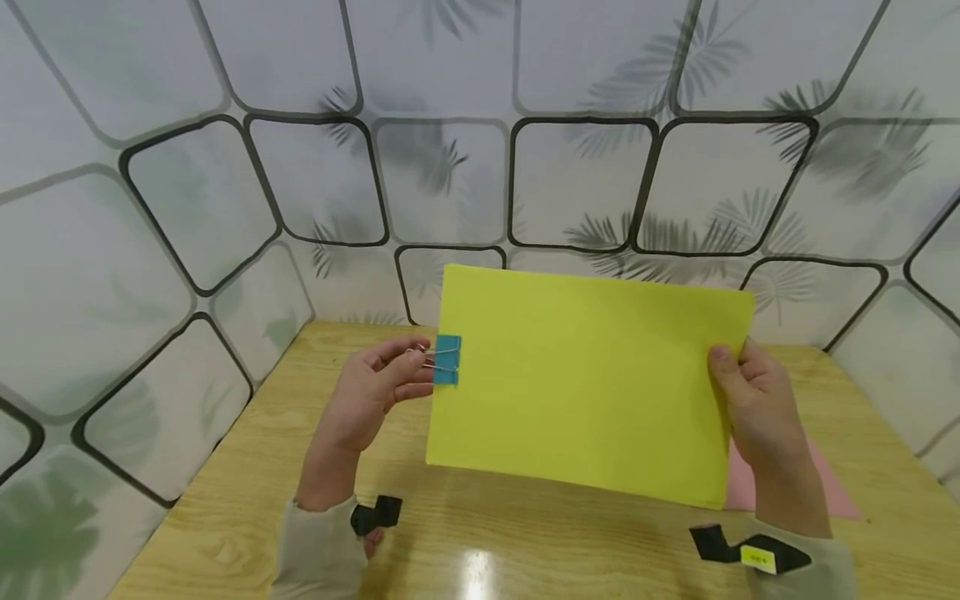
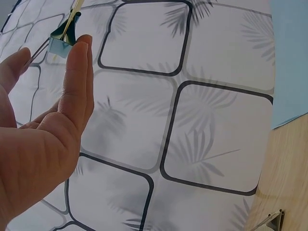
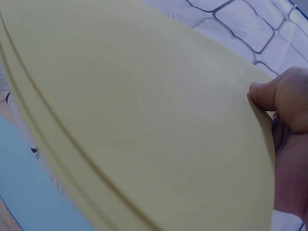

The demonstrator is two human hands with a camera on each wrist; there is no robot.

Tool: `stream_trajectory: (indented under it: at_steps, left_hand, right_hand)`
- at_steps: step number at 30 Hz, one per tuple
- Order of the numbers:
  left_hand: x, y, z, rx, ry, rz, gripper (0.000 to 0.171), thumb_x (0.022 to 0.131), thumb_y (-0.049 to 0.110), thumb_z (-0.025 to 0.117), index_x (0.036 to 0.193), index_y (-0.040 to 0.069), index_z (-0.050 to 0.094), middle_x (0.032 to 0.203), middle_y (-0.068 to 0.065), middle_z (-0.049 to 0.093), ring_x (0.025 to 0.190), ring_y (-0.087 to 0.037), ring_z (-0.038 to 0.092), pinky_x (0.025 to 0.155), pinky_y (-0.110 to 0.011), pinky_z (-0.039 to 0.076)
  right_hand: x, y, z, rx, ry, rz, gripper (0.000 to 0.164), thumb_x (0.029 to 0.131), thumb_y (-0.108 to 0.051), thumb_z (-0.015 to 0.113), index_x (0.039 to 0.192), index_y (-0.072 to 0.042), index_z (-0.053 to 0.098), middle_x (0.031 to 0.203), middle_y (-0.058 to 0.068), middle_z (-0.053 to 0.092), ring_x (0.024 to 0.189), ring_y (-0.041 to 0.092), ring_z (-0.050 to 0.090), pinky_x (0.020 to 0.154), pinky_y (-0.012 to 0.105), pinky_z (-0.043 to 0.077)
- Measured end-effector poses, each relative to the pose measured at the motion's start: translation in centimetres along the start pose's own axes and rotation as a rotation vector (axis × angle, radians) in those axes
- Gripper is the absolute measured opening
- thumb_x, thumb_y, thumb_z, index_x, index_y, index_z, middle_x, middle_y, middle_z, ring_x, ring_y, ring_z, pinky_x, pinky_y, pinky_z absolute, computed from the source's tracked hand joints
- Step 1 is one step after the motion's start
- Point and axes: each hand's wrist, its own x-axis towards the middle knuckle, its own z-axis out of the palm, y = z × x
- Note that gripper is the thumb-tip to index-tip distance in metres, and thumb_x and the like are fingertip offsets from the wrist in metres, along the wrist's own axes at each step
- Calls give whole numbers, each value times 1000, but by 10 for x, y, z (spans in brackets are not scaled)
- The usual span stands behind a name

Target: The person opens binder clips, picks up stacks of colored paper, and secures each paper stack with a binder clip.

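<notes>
A stack of yellow paper (image 1: 585, 383) is held up over the table, its near corner tilted down to the right. A blue binder clip (image 1: 447, 371) sits on its left edge. My left hand (image 1: 367, 387) touches the clip's wire handles with thumb and fingers; in the left wrist view the thumb is on one handle and the clip (image 2: 61, 45) grips the paper's edge. My right hand (image 1: 765, 404) pinches the stack's right edge, thumb in front and fingers behind. In the right wrist view the yellow paper (image 3: 144, 106) shows separate layers along its lower edge.
Pink paper (image 1: 828, 487) lies on the wooden table (image 1: 480, 533) under the right forearm. Blue paper (image 2: 291, 62) appears in both wrist views. Another binder clip (image 2: 275, 221) stands on the wood in the left wrist view. Patterned walls (image 1: 450, 183) enclose the table.
</notes>
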Motion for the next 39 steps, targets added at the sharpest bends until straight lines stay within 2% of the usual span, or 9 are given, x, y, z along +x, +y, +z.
stream_trajectory:
  at_steps: [11,16,27,39]
  left_hand:
    - [-1,3,-1,7,9,-4,47,102,16,56,138,-13,47,117,-13,64,92,-14,68,84,-29,57]
    - [-1,3,-2,6,16,-13,48,102,17,56,139,-12,46,117,-12,64,91,-13,68,83,-28,57]
    - [-2,2,-5,2,42,-15,44,102,14,55,137,-12,48,113,-9,64,89,-14,67,83,-28,57]
    - [-6,-1,-14,88,-2,7,45,101,15,57,137,-10,49,128,-27,58,97,-19,68,87,-37,57]
  right_hand:
    - [1,2,-4,32,-86,-35,27,106,-2,39,123,0,59,93,5,69,79,12,69,64,23,56]
    - [2,3,-6,31,-163,-47,29,106,-1,36,127,-1,57,97,4,68,82,11,68,67,22,56]
    - [0,2,-15,-92,-328,-36,37,103,11,34,137,2,45,105,4,67,87,13,69,72,23,56]
    - [-2,2,-10,-160,-264,-53,34,102,9,39,132,-2,51,105,0,69,86,9,69,69,20,55]
